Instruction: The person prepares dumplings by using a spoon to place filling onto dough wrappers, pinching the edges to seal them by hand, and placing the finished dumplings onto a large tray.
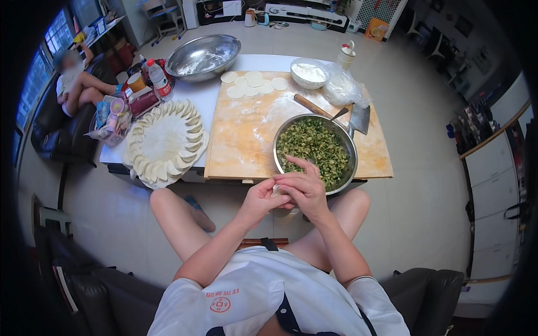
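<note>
Between both hands, just off the near edge of the wooden board (241,138), is a dumpling (277,191), mostly hidden by the fingers. My left hand (261,200) pinches it from the left. From the right, my right hand (304,189) closes over it, with its index finger raised. Close beyond the right hand stands a steel bowl (354,161) of chopped green filling (313,145). A spoon (339,113) leans on that bowl's far rim. To the left, finished dumplings (193,129) form a ring on a floured round tray (162,143). Several round dough wrappers (254,80) lie at the board's far left.
A rolling pin (312,105), a cleaver (360,119), a bowl of flour (310,73) and a plastic bag (342,86) occupy the board's far right. Behind the tray are a large steel basin (204,56), a bottle (158,77) and a basket (111,122). Another person (77,80) sits at far left.
</note>
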The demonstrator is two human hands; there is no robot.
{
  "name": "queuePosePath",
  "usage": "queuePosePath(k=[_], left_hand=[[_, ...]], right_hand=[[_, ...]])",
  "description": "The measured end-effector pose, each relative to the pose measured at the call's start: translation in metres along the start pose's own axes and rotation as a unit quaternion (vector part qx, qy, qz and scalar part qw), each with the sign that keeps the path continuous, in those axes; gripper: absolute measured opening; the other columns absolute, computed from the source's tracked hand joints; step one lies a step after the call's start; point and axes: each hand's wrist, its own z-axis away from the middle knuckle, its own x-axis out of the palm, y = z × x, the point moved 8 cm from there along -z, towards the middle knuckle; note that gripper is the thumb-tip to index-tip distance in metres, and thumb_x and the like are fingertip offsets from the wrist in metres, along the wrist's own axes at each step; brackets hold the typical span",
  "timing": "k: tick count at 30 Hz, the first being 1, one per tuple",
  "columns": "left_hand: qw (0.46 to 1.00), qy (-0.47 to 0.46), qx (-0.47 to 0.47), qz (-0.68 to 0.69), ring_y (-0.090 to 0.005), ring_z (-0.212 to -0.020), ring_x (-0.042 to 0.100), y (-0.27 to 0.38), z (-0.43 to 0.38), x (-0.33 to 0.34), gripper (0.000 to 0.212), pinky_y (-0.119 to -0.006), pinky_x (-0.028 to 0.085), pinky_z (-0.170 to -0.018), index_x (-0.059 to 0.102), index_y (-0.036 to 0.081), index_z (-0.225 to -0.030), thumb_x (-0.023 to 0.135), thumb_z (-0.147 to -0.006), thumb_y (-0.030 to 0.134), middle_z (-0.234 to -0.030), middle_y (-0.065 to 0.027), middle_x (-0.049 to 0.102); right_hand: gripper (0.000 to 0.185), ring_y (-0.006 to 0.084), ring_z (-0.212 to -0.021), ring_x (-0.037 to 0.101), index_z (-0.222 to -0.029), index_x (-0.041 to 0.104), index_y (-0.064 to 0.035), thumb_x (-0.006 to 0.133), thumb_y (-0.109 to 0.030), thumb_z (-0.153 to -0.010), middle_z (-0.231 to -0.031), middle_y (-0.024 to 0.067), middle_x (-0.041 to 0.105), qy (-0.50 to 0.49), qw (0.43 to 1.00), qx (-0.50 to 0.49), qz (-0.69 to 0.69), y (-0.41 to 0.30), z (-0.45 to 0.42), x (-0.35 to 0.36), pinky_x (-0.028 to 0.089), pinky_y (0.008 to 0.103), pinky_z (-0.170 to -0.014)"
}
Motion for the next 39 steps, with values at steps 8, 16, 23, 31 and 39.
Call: queuePosePath(k=[8,16,23,31,39], left_hand=[[1.000,-0.013,-0.019,0.000,-0.0140,-0.078,0.062,-0.007,-0.002,-0.001,0.026,-0.027,0.052,-0.071,0.053,0.000,-0.109,0.058,-0.084,0.007,-0.093,-0.0080,0.061],[0.993,-0.049,-0.058,-0.086,-0.0096,-0.070,0.057,-0.013,0.001,-0.009,0.016,-0.023,0.048,-0.062,0.056,0.004,-0.100,0.055,-0.087,0.013,-0.081,-0.0023,0.059],[0.993,-0.061,-0.029,-0.094,-0.0088,-0.072,0.055,-0.011,0.002,-0.013,0.014,-0.023,0.046,-0.064,0.060,0.001,-0.092,0.060,-0.081,0.011,-0.079,-0.0020,0.060],[0.936,0.237,0.073,-0.250,-0.0051,-0.071,0.054,0.074,0.024,-0.134,0.021,-0.020,0.045,-0.061,0.062,0.002,-0.096,0.064,-0.082,0.017,-0.082,0.0000,0.061],[0.801,0.495,0.147,-0.304,-0.0105,-0.064,0.058,0.156,0.062,-0.329,0.025,-0.023,0.046,-0.060,0.059,-0.001,-0.093,0.067,-0.073,0.011,-0.076,-0.0053,0.062]], right_hand=[[0.019,0.0271,-0.115,0.048,-0.090,0.069,-0.0065,0.065,-0.008,-0.072,-0.099,0.0052,0.066,-0.012,0.998,0.052,-0.024,0.010,0.004,0.002,0.033,0.0383,-0.095],[0.013,0.0285,-0.107,0.052,-0.083,0.069,-0.0025,0.063,-0.008,-0.074,-0.091,0.0065,0.067,-0.053,0.980,0.115,-0.156,0.014,-0.001,0.024,0.038,0.0380,-0.093],[0.015,0.0294,-0.113,0.048,-0.084,0.068,-0.0012,0.059,0.001,-0.072,-0.096,0.0089,0.066,-0.097,0.985,0.081,-0.115,-0.003,-0.004,0.030,0.037,0.0389,-0.096],[0.062,0.0346,-0.126,0.031,-0.124,0.048,-0.0051,0.072,-0.018,-0.068,-0.136,0.0152,0.038,-0.126,0.991,0.039,0.029,-0.026,-0.011,0.048,0.026,0.0445,-0.103],[0.060,0.0345,-0.124,0.034,-0.122,0.049,-0.0027,0.071,-0.015,-0.068,-0.132,0.0141,0.043,-0.144,0.987,0.073,0.006,-0.022,0.002,0.061,0.028,0.0439,-0.102]])
